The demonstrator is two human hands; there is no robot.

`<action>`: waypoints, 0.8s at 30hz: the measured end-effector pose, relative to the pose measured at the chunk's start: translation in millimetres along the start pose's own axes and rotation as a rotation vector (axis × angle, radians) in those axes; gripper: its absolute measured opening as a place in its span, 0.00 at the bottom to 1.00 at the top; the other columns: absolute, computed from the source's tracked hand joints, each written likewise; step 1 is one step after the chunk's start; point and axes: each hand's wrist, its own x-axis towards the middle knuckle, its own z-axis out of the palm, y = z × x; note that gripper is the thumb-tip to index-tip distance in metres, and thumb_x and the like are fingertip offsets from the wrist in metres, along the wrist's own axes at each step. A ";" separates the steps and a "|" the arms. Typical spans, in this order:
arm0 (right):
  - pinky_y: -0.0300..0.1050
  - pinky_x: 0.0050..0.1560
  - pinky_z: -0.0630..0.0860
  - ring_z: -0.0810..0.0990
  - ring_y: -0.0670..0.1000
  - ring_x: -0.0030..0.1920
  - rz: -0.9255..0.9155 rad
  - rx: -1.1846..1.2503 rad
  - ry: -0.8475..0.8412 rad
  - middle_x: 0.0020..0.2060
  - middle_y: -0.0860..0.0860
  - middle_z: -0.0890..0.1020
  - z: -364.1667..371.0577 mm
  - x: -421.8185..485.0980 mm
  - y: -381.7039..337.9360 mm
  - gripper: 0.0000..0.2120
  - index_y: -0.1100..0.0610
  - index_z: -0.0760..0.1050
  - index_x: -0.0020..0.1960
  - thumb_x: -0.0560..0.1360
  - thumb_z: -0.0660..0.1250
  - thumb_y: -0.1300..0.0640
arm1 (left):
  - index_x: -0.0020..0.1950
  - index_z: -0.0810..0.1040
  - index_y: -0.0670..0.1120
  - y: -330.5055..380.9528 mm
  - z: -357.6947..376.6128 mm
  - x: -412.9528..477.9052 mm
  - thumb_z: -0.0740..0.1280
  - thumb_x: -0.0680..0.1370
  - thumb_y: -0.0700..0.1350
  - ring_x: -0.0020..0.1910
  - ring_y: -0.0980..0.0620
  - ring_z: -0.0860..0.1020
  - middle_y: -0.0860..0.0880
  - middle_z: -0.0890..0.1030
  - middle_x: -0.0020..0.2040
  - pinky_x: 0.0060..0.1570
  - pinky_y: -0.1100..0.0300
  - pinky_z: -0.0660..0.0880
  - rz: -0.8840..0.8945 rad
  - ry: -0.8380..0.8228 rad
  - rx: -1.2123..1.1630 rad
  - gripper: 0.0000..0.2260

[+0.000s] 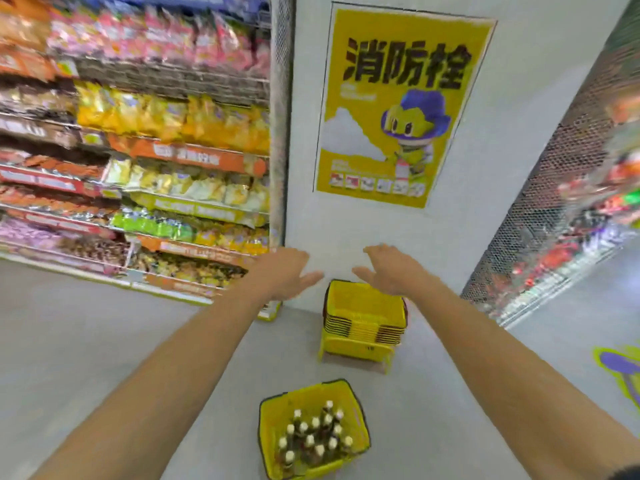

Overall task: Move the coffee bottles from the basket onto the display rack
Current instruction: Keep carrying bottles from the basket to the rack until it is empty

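A yellow basket stands on the grey floor low in the middle of the head view. Inside it stand several dark coffee bottles with pale caps, upright and close together. Both my arms stretch forward above the basket. My left hand is held out with straight fingers and holds nothing. My right hand is likewise spread and empty. Both hands hover well above and beyond the basket, in front of the white wall.
A stack of yellow baskets sits on a yellow stand against the wall, which carries a yellow poster. Shelves of snack bags fill the left. A mesh-sided rack with goods runs along the right.
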 end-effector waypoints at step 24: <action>0.59 0.68 0.73 0.71 0.62 0.72 -0.310 0.033 -0.545 0.71 0.60 0.74 356.9 200.0 80.8 0.29 0.58 0.66 0.76 0.83 0.58 0.40 | 0.70 0.73 0.43 -45.3 345.3 104.6 0.56 0.82 0.66 0.67 0.38 0.75 0.40 0.77 0.67 0.65 0.43 0.74 -0.521 -0.556 -0.282 0.30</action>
